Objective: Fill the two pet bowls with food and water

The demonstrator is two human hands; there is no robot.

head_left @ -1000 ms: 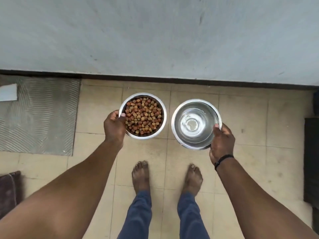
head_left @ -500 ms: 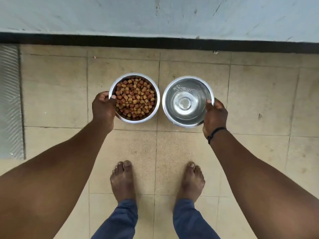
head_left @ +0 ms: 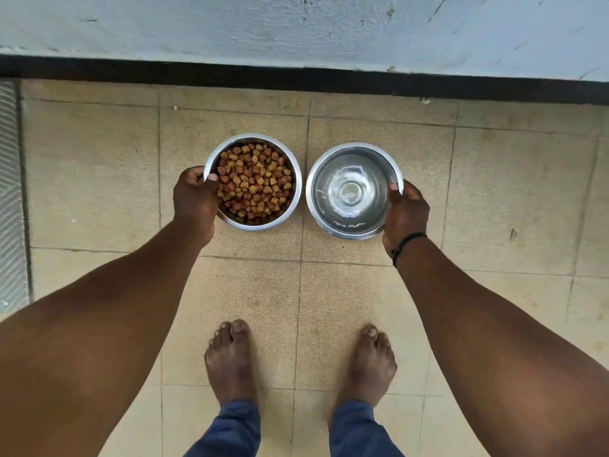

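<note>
Two steel pet bowls are side by side low over the tiled floor, near the wall. The left bowl (head_left: pixel 296 186) is full of brown and orange kibble (head_left: pixel 255 183). My left hand (head_left: pixel 195 201) grips its left rim, thumb hooked over the edge. The right bowl (head_left: pixel 313 192) holds clear water (head_left: pixel 351 192). My right hand (head_left: pixel 406 214), with a black band at the wrist, grips its right rim. Whether the bowls touch the floor I cannot tell.
A pale wall (head_left: pixel 296 24) with a black skirting strip (head_left: pixel 296 77) runs across the top. A grey ribbed mat (head_left: pixel 11 192) lies at the left edge. My bare feet (head_left: pixel 230 361) stand on beige tiles (head_left: pixel 510 192) below the bowls.
Both bowls have come down toward the floor and closer to the wall as I bent forward. The gap between the bowls has stayed small. Both grips are unchanged.
</note>
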